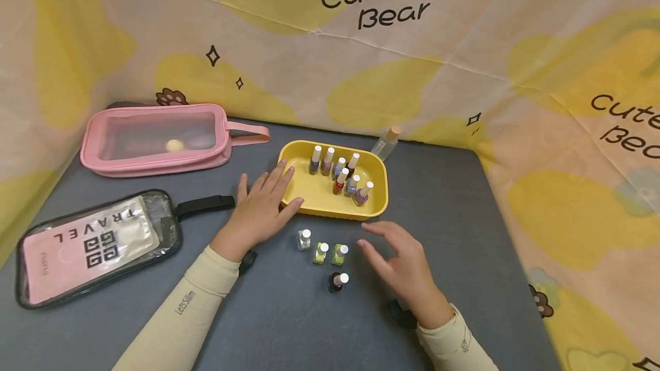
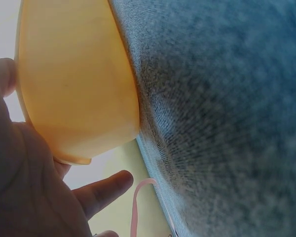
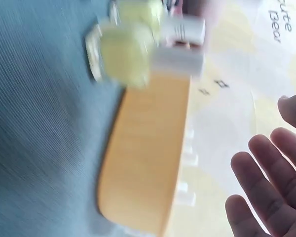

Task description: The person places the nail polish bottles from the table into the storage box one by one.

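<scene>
My left hand (image 1: pixel 262 205) rests with spread fingers on the left rim of a yellow tray (image 1: pixel 309 209); the left wrist view shows its fingers along the tray's wall (image 2: pixel 79 84). Inside the tray stand several nail polish bottles with white caps, among them a red nail polish (image 1: pixel 338 183) and a purple one (image 1: pixel 362 194). My right hand (image 1: pixel 404 262) hovers, holding nothing, near the tray's front right corner. Before the tray stand a clear nail polish (image 1: pixel 303 240), two yellow-green ones, the nearer to my right hand being a lime nail polish (image 1: pixel 338 255), and a dark nail polish (image 1: pixel 336 283).
A pink pouch (image 1: pixel 154 168) with a clear window lies at the back left. In front of it is a clear black-edged travel pouch (image 1: pixel 98 251) with a black strap. Behind the tray stands a clear bottle (image 1: pixel 384 145) with a tan cap, close to the patterned cloth backdrop (image 1: pixel 289 44).
</scene>
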`<state>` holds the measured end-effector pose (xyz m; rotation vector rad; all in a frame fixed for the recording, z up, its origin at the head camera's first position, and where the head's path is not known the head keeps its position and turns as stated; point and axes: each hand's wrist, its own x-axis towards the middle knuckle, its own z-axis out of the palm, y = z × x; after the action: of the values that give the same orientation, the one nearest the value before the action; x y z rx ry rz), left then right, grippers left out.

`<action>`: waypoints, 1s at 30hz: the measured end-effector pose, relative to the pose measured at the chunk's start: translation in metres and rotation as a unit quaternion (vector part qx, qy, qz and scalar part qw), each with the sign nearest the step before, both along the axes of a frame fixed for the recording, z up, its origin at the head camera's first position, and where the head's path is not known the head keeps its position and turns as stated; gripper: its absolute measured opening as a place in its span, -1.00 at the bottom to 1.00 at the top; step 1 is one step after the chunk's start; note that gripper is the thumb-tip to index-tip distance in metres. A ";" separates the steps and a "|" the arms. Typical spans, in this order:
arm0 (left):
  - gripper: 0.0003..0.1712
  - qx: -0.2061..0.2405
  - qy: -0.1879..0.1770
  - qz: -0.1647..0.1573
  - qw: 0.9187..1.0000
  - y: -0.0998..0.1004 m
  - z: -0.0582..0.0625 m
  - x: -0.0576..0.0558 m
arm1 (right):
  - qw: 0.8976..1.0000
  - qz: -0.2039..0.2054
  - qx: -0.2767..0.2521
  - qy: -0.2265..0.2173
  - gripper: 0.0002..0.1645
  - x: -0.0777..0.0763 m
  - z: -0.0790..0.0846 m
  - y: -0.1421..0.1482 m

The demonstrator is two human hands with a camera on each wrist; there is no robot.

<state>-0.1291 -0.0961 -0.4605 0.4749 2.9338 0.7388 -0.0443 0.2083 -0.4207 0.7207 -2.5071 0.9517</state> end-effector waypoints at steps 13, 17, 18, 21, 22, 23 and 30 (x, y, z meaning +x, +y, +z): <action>-0.08 0.004 0.001 0.002 1.000 -0.001 0.000 0.000 | 0.995 0.051 -0.068 -0.048 -0.58 0.039 -0.034 -0.015; -0.08 0.006 0.001 0.001 1.000 -0.001 0.000 0.000 | 0.994 0.049 -0.078 -0.053 -0.61 0.042 -0.042 -0.017; -0.07 0.006 0.001 0.001 1.000 -0.001 0.000 0.000 | 0.994 0.049 -0.080 -0.057 -0.62 0.043 -0.043 -0.017; -0.08 0.006 0.001 0.001 1.000 0.000 0.000 0.000 | 0.992 0.051 -0.083 -0.075 -0.66 0.046 -0.047 -0.018; -0.08 0.006 0.002 0.001 1.000 0.000 0.000 0.000 | 0.992 0.052 -0.083 -0.080 -0.67 0.047 -0.048 -0.019; -0.08 0.006 0.001 0.001 1.000 0.000 0.000 0.000 | 0.991 0.054 -0.083 -0.086 -0.67 0.048 -0.048 -0.020; -0.08 0.005 -0.005 0.000 1.000 0.000 0.001 0.000 | 0.990 0.052 -0.090 -0.096 -0.73 0.049 -0.051 -0.022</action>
<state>-0.1291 -0.0959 -0.4594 0.4697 2.9234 0.7534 0.0043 0.1862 -0.4714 0.7412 -2.5215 1.3218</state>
